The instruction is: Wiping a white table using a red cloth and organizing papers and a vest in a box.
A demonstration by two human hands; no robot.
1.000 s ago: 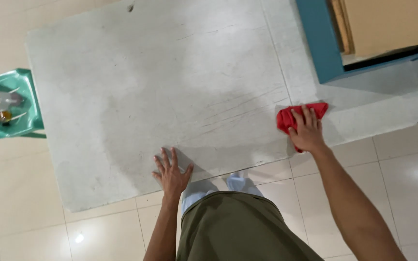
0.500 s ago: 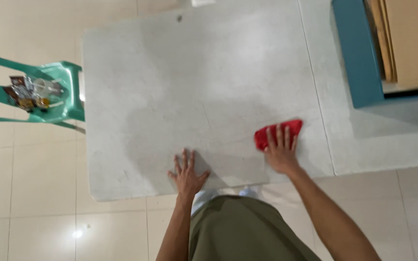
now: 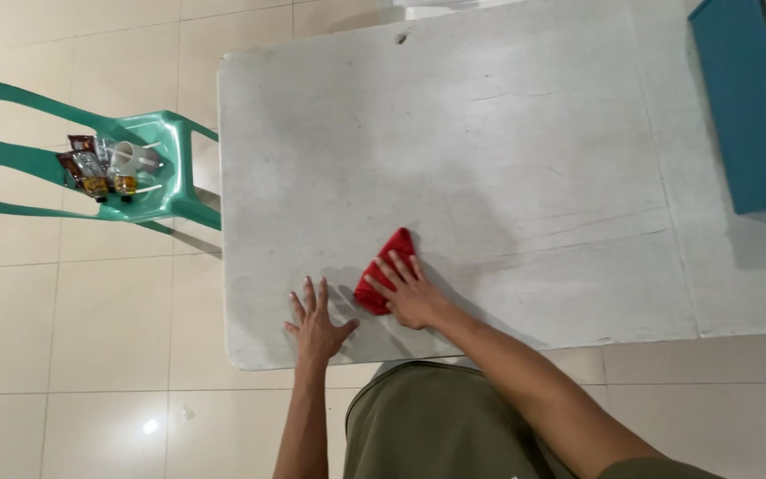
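A grey-white table [image 3: 507, 160] fills the middle of the head view. On its near part lies a folded red cloth [image 3: 386, 270], and my right hand [image 3: 411, 291] presses flat on the cloth's lower right half, fingers spread over it. My left hand [image 3: 316, 324] rests flat on the bare tabletop close to the near edge, just left of the cloth, fingers apart and holding nothing. The two hands are a short gap apart.
A green plastic chair [image 3: 90, 160] stands left of the table, with several small packets and bottles [image 3: 104, 168] on its seat. A blue box [image 3: 742, 106] sits at the table's far right. Pale floor tiles [image 3: 64, 337] surround the table.
My right hand has slid the red cloth leftward across the table, from the right part toward my left hand. My left hand stays planted near the front edge; the view shifted.
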